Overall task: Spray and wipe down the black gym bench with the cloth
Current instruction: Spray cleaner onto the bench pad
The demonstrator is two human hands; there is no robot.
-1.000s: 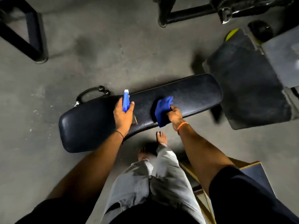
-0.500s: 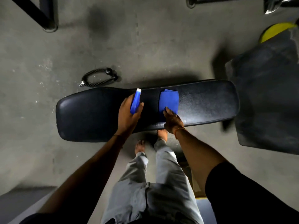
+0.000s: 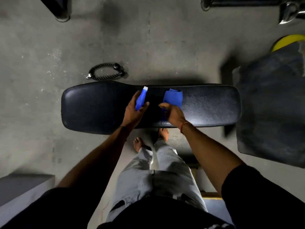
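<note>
Bench (image 3: 92, 104), black and padded, lies lengthwise from left to right across the middle of the concrete floor (image 3: 148, 47), with the person standing at its near side.

At the near left corner sits a grey block (image 3: 24, 185). At the far left a dark frame leg (image 3: 61, 12) stands on the floor. A looped rope handle (image 3: 105, 71) lies on the floor just beyond the bench's left half, apart from it.

Above the bench's middle, the left hand (image 3: 133, 111) is wrapped around a blue spray bottle (image 3: 140, 100), whose white tip points to the far side. Just right of it a blue cloth (image 3: 173, 97) lies flat on the bench top. The right hand (image 3: 174, 113) grips the cloth's near edge with curled fingers; a fold of blue shows under the thumb. The hand is a little blurred. An orange band (image 3: 184, 126) circles that wrist.

Below the hands, two bare feet (image 3: 137, 143) and grey trousers (image 3: 156, 176) show at the bench's near edge.

To the right, a worn dark pad (image 3: 272, 113) sits just off the bench's right end, with a yellow disc (image 3: 288, 42) showing past its far edge. A black tube frame (image 3: 239, 3) and a chrome part (image 3: 290, 14) stand at the far right.
</note>
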